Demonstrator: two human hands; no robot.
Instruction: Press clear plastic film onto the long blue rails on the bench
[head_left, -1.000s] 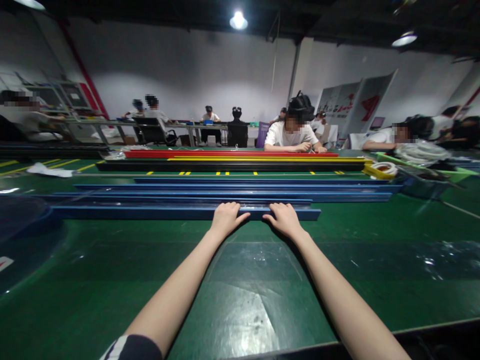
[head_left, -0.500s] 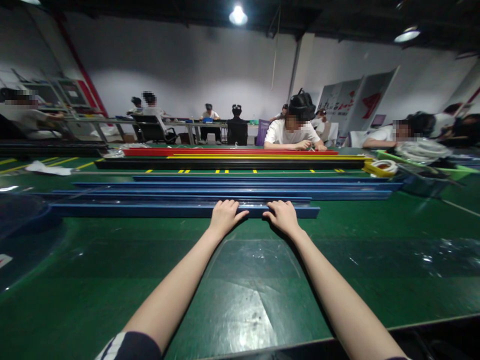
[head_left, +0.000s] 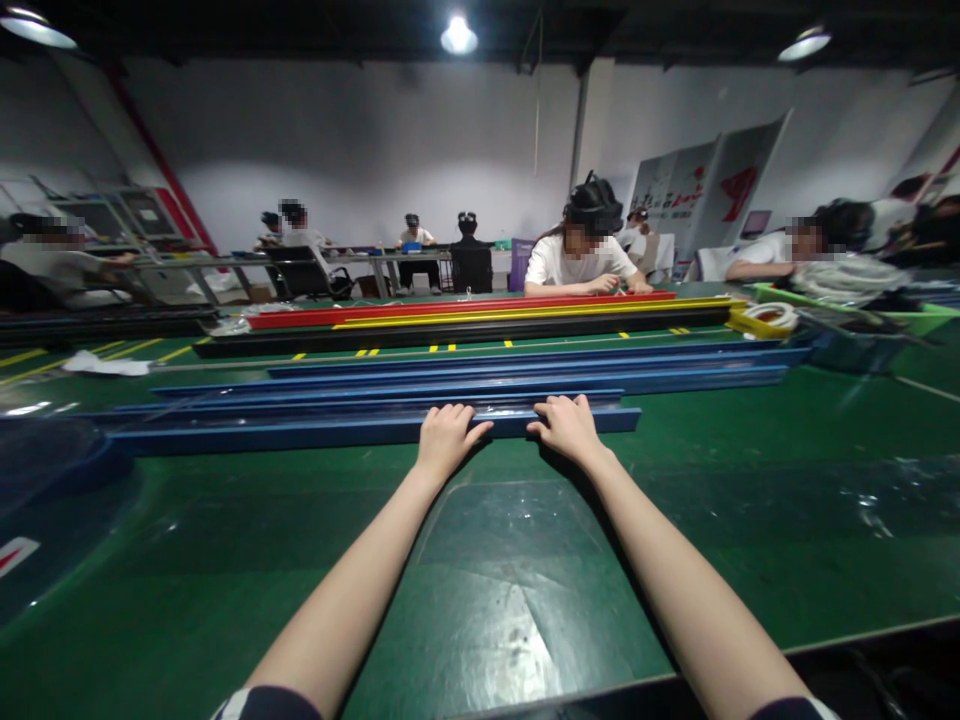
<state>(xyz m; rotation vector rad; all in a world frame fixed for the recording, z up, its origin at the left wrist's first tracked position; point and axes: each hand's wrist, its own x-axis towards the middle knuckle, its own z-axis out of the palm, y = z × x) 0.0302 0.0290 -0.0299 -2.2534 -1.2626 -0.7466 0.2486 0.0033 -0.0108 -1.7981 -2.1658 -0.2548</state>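
A long blue channel-shaped profile (head_left: 270, 435) lies crosswise on the green table, the nearest of several blue profiles. My left hand (head_left: 446, 440) grips its near wall just left of the middle of the view, fingers over the top edge and thumb stretched along the near side. To the right, my right hand (head_left: 568, 428) holds the same wall in a like way, its thumb pointing at the left one. Between the two thumbs a short stretch of the profile shows, with a shiny clear strip inside it. The fingertips are partly hidden behind the wall.
Behind lie more blue profiles (head_left: 697, 378), then black (head_left: 450, 332), yellow (head_left: 540, 312) and red (head_left: 420, 309) ones. A green tray with coiled white tubing (head_left: 851, 280) stands at right. Clear plastic film (head_left: 285, 515) covers the near table (head_left: 750, 590). A co-worker (head_left: 574, 260) sits opposite.
The whole view has tilted slightly, so the profiles now slope up to the right. Both hands keep their hold on the blue profile, with hardly any movement along it.
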